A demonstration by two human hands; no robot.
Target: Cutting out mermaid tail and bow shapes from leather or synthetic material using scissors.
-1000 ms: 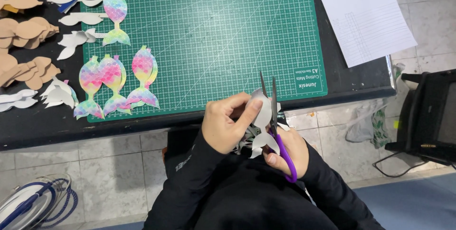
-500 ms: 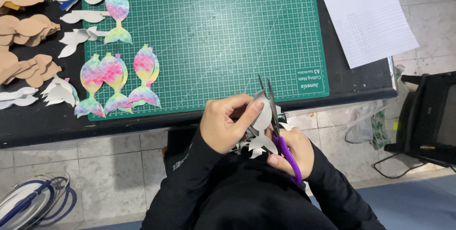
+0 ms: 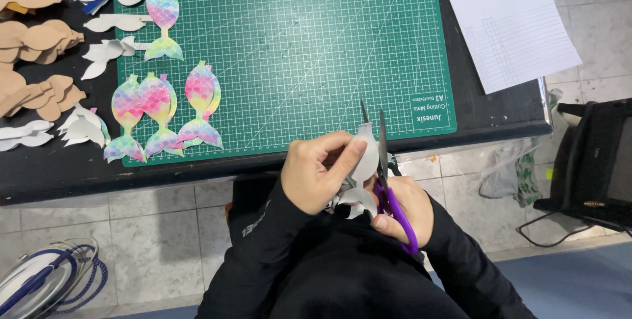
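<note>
At the far left of the black table (image 3: pixel 59 174) lie tan cut-outs (image 3: pixel 39 36) and white tail shapes (image 3: pixel 82 128), probably put aside there so they stay out of the cutting area. Next to them, on the left part of the green cutting mat (image 3: pixel 296 49), four rainbow mermaid-tail pieces (image 3: pixel 158 111) lie flat, near each other, some overlapping.

Below the table edge, the left hand (image 3: pixel 316 174) is closed on a white cut-out piece (image 3: pixel 363 161): the thumb and the fingers pinch it, the wrist bent inward. It seems to hold the piece upright so that the edge meets the blades.

Just to the right, the right hand (image 3: pixel 401 210) grips purple-handled scissors (image 3: pixel 385 174), fingers through the loops, blades pointing away from the body and slightly parted around the piece.

At the far right, a white paper sheet (image 3: pixel 507 23) lies over the table corner.
</note>
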